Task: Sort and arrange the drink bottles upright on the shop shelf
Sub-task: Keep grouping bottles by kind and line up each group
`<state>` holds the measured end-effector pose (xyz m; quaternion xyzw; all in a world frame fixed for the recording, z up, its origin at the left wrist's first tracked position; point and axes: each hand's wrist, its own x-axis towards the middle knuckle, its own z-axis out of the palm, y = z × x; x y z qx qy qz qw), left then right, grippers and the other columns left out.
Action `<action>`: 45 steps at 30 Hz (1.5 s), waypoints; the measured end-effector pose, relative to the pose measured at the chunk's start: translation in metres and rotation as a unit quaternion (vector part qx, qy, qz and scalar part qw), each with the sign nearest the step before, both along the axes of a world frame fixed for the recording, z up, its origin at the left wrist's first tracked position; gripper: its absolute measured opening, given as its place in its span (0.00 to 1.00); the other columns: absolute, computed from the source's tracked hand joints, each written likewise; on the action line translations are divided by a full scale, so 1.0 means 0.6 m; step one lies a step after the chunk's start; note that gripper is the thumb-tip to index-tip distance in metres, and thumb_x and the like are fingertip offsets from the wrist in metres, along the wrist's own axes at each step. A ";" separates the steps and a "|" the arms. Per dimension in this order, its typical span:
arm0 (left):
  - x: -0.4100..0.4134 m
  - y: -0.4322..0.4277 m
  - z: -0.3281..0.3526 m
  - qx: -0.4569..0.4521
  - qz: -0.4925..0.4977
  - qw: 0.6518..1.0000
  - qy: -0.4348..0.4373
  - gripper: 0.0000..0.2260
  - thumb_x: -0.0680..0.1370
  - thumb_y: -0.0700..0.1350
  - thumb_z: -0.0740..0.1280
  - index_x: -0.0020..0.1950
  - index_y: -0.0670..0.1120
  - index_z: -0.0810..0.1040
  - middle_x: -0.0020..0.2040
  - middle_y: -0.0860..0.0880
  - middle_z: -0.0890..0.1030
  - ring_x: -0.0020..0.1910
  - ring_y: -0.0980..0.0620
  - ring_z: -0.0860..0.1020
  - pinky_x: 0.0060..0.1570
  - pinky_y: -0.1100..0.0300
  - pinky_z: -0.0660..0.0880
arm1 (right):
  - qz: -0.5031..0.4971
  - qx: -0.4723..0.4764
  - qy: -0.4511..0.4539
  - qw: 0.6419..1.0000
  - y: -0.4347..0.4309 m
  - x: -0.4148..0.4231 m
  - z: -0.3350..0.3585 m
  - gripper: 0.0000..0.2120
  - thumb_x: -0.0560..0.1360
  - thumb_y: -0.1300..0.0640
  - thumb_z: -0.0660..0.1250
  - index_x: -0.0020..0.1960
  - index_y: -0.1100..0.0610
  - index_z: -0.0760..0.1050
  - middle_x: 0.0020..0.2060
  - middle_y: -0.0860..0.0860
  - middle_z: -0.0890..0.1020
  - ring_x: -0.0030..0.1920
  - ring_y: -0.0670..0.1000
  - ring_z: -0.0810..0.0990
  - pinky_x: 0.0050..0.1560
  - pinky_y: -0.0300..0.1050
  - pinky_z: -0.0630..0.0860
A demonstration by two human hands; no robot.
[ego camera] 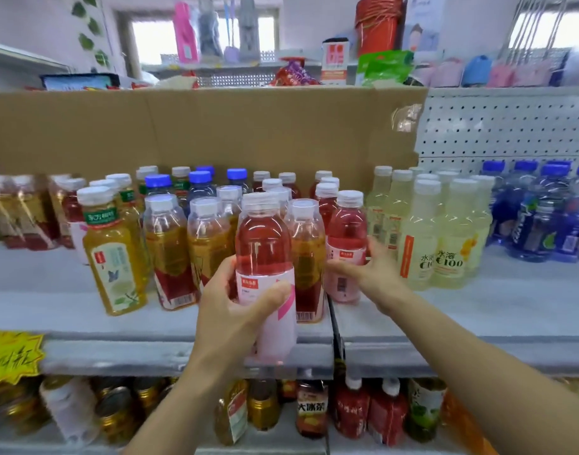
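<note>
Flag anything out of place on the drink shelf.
Several blue-capped bottles stand at the back among the tea bottles, far from the blue pack at the right. The left hand holds a pink bottle in front of the shelf.

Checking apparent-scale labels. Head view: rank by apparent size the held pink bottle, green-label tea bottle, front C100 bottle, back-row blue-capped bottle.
1. Held pink bottle: largest, though nearest the camera.
2. Green-label tea bottle and front C100 bottle: look alike, not ranked.
3. Back-row blue-capped bottle: smallest, farthest, partly hidden.
</note>
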<state>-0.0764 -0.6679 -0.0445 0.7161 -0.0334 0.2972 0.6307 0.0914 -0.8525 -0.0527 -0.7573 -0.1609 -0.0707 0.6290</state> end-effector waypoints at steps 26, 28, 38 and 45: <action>0.024 -0.112 0.005 0.228 0.230 0.946 -0.006 0.27 0.75 0.51 0.74 0.72 0.57 0.68 0.63 0.63 0.71 0.65 0.63 0.69 0.66 0.59 0.72 | 0.065 -0.062 -0.078 0.993 -0.099 -0.065 0.036 0.27 0.67 0.44 0.78 0.61 0.44 0.70 0.51 0.40 0.82 0.50 0.38 0.81 0.54 0.43 0.77; 0.019 -0.088 0.005 0.205 0.256 0.944 0.013 0.27 0.76 0.50 0.73 0.73 0.56 0.67 0.64 0.63 0.69 0.66 0.63 0.68 0.68 0.54 0.72 | 0.053 -0.056 -0.058 0.995 -0.097 -0.060 0.031 0.28 0.66 0.42 0.77 0.62 0.45 0.70 0.51 0.40 0.82 0.49 0.39 0.81 0.56 0.50 0.77; 0.078 -0.008 0.085 0.303 0.257 0.917 -0.030 0.27 0.82 0.44 0.63 0.80 0.49 0.57 0.77 0.49 0.62 0.75 0.56 0.60 0.72 0.62 0.59 | -0.117 -0.020 -0.332 0.936 -0.066 -0.116 0.049 0.38 0.73 0.50 0.74 0.75 0.55 0.59 0.68 0.49 0.66 0.69 0.53 0.68 0.70 0.56 0.68; 0.113 0.037 0.105 0.417 0.182 0.890 0.019 0.24 0.83 0.48 0.61 0.78 0.47 0.61 0.74 0.49 0.63 0.72 0.52 0.64 0.66 0.64 0.60 | 0.035 -0.109 -0.197 0.974 0.073 -0.128 0.080 0.40 0.76 0.49 0.71 0.80 0.51 0.51 0.76 0.47 0.61 0.75 0.45 0.60 0.74 0.43 0.59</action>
